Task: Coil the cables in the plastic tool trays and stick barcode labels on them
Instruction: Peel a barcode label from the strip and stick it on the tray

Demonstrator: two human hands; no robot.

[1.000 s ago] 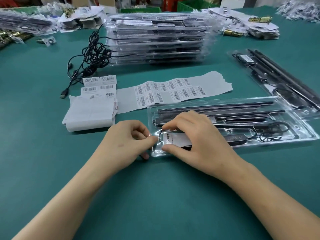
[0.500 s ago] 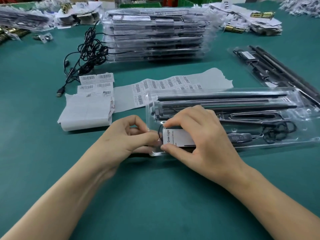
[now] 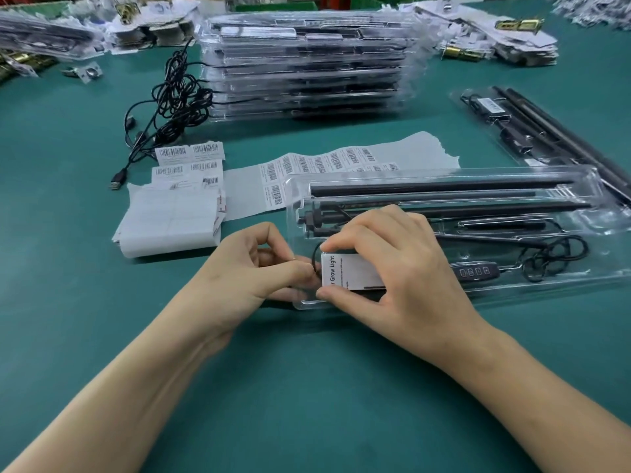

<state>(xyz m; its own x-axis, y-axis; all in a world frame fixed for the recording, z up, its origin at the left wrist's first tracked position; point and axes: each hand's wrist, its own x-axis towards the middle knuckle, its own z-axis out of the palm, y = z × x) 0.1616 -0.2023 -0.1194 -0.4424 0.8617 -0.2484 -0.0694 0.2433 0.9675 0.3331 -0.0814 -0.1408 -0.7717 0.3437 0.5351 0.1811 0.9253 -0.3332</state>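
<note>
A clear plastic tool tray (image 3: 594, 186) lies in front of me, holding black rods, a remote and a loosely coiled black cable (image 3: 555, 257) at its right. At the tray's left end my right hand (image 3: 392, 264) pinches a white "Grow Light" card (image 3: 351, 269) between thumb and forefinger. Beside it, my left hand (image 3: 252, 271) pinches the tray's left rim, where a black cable loop (image 3: 314, 254) curves by the card. A strip of barcode labels (image 3: 307, 165) lies just behind the tray.
A folded stack of label sheets (image 3: 170, 216) sits left of the tray. A tall pile of filled trays (image 3: 307, 63) stands behind, with tangled black cables (image 3: 174, 97) at its left. Another tray (image 3: 532, 131) lies at the right. Paper clutter lines the far edge of the green table.
The tray's far side has lifted and tilted toward me, and it now covers part of the label strip. Both hands stay at its left end, with more of the card showing.
</note>
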